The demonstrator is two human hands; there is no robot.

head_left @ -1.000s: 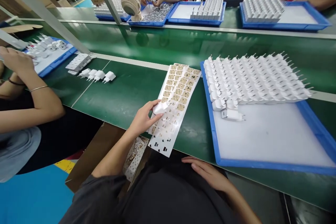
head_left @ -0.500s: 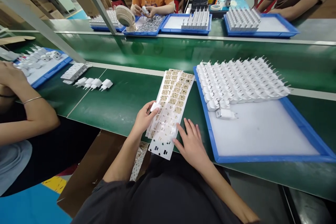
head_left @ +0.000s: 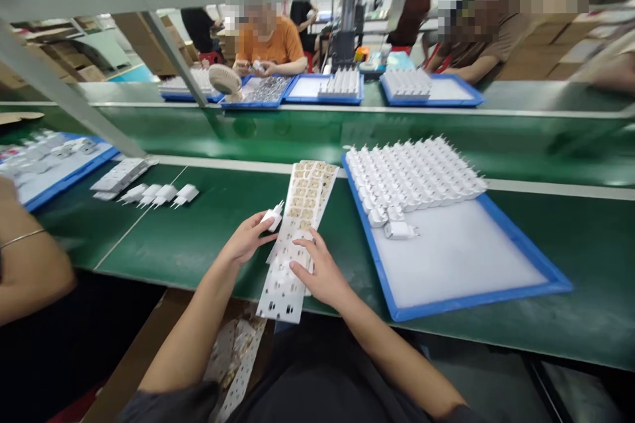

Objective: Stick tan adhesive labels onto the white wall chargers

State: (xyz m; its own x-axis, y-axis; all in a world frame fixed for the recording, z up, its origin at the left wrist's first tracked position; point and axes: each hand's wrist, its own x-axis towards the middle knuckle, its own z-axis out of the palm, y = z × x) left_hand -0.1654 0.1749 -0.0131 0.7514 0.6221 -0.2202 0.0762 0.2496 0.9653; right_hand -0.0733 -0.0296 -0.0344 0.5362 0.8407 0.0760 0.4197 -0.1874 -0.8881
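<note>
A white two-pin charger plug is pinched in my left hand, its pins pointing up and away. Just right of it, overlapping sheets of beige stickers lie on the green bench; the nearer part of the top sheet is a pale backing with dark cutouts. Over that pale part rests my right hand, fingers spread and bent, holding nothing I can see. To the right, a blue-rimmed tray bears tight rows of white charger plugs, pins up, with one plug lying on its side.
On the left of the bench lie several loose plugs beside a white stack. A neighbour's arm and another tray are at far left. A slanted grey post stands there. People work across the bench behind trays and a fan.
The view has tilted up. My left hand has turned the plug so its pins show, off the sheets' left edge. My right hand has moved left onto the sticker sheet.
</note>
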